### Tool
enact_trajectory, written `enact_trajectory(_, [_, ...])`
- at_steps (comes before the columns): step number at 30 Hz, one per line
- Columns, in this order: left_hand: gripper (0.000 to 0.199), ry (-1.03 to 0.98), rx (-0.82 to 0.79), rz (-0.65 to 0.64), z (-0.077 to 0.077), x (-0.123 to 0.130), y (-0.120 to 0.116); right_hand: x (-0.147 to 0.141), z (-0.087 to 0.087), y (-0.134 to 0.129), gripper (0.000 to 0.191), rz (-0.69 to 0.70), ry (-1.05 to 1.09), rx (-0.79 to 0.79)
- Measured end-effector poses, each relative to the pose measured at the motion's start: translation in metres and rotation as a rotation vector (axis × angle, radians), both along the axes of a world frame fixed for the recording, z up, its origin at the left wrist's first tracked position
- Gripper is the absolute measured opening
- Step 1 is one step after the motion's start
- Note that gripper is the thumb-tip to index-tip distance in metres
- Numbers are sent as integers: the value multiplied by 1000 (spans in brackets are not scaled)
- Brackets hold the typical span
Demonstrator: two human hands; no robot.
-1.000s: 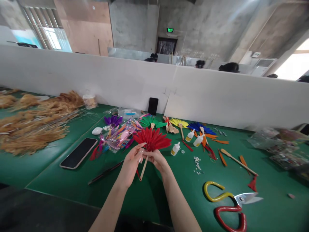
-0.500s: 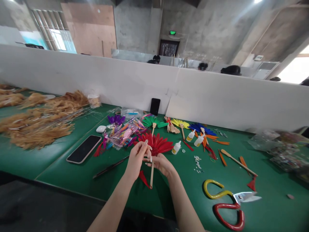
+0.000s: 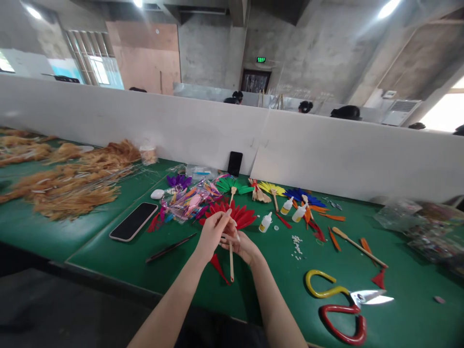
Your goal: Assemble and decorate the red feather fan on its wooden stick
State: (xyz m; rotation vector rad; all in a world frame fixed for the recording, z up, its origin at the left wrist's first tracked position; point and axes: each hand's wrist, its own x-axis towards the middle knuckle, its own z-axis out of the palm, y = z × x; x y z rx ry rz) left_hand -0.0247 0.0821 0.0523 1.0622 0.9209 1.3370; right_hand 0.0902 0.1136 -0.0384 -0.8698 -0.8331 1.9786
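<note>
A red feather fan (image 3: pixel 241 216) with a slim wooden handle (image 3: pixel 232 266) is in front of me, its feathers spread away from me. My right hand (image 3: pixel 243 246) holds it from the right, fingers curled round the top of the handle. Over the fan's base, my left hand (image 3: pixel 216 233) is closed in a pinch; what its fingertips hold, if anything, is too small to make out. A red tassel (image 3: pixel 219 268) hangs by the handle's lower end. Right of the fan stands a white glue bottle (image 3: pixel 265 222) with its small cap (image 3: pixel 276 227) beside it.
Scissors (image 3: pixel 357 297) lie open at the front right, near small white pieces (image 3: pixel 297 245). Tweezers (image 3: pixel 170 247) and a phone (image 3: pixel 134 222) lie left. Behind are a green fan (image 3: pixel 232 185), bagged feathers (image 3: pixel 192 200) and a white partition (image 3: pixel 203 123). Brown fibre bundles (image 3: pixel 72 188) cover the far left.
The view has tilted up slightly, and the scene sits a little lower and further right. My hands stay at the fan's base, with the left fingers slightly shifted.
</note>
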Motion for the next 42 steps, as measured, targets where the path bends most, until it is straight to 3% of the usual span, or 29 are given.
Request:
enact_trajectory(4, [38, -97, 0, -77, -9, -3, 12, 0, -3, 2, 37, -6, 13, -16])
enact_trajectory(12, [27, 77, 67, -106, -18, -4, 47, 0, 7, -3, 36, -25, 41, 18])
enact_trajectory(17, [37, 76, 81, -119, -32, -5, 80, -1, 1, -1, 36, -76, 62, -27])
enact_trajectory(20, [33, 50, 63, -99, -41, -10, 92, 0, -3, 2, 39, -85, 49, -31])
enact_trajectory(25, [27, 101, 60, -143, -45, -19, 86, 2, 0, 0, 42, -111, 21, -52])
enact_trajectory(30, [37, 68, 29, -130, -40, -23, 76, 2, 1, 0, 39, -99, 24, -50])
enact_trajectory(36, [24, 92, 23, -155, -44, -23, 76, 4, -5, 2, 38, -106, 14, -70])
enact_trajectory(42, [29, 66, 36, -165, -47, -22, 76, 5, -6, 1, 33, -106, 17, -77])
